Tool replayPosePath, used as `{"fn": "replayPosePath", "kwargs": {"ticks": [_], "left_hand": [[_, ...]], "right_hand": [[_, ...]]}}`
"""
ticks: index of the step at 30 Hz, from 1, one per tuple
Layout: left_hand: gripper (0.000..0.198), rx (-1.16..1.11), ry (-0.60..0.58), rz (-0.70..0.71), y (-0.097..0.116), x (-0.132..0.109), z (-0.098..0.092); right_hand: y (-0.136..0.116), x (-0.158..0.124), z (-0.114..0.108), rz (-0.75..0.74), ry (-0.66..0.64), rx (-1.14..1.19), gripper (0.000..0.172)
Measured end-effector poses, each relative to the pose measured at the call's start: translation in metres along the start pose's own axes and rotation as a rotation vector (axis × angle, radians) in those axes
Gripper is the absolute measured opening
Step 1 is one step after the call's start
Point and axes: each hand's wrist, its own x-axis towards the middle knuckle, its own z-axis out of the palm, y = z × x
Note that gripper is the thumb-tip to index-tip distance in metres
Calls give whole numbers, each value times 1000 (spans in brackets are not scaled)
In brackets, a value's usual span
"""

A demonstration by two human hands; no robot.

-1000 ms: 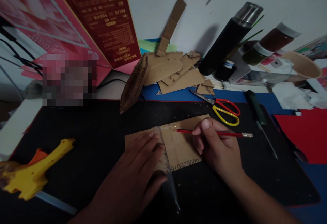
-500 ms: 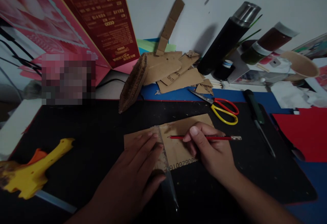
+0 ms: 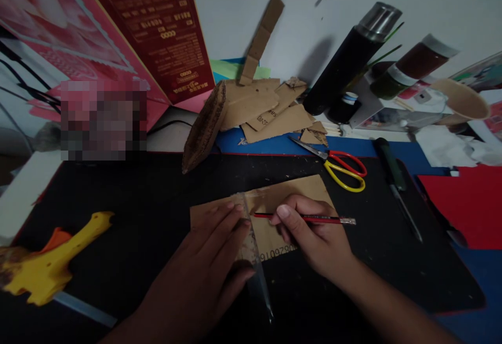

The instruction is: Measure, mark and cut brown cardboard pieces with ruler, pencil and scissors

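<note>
A brown cardboard piece [image 3: 314, 190] lies on the black mat, with printed digits along its near edge. Across it runs a clear ruler [image 3: 262, 276], its near end sticking out past the cardboard. My left hand [image 3: 214, 250] rests flat over the ruler and the cardboard's left part, fingers stretched out and covering some of both. In my right hand [image 3: 304, 229], a red and black pencil [image 3: 325, 219] is pinched nearly level above the cardboard. Its tip points left, close to the ruler's right edge; whether it touches the cardboard I cannot tell.
Scissors [image 3: 345, 169] with red and yellow handles lie beyond the cardboard. Farther right is a dark-handled screwdriver [image 3: 396, 187]. A yellow glue gun [image 3: 58, 260] lies at left. Cardboard scraps [image 3: 251, 106], a black thermos [image 3: 345, 61] and paint jars [image 3: 421, 61] stand along the back.
My right hand has shifted left and slightly nearer to me, bringing the pencil's tip closer to the ruler. My left hand has stayed in place.
</note>
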Motion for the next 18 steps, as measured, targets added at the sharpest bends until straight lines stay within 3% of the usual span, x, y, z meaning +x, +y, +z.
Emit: {"fn": "replayPosePath", "kwargs": {"ticks": [18], "left_hand": [[48, -2, -6, -18, 0, -1, 1]], "right_hand": [[-1, 1, 1, -4, -6, -40, 44]]}}
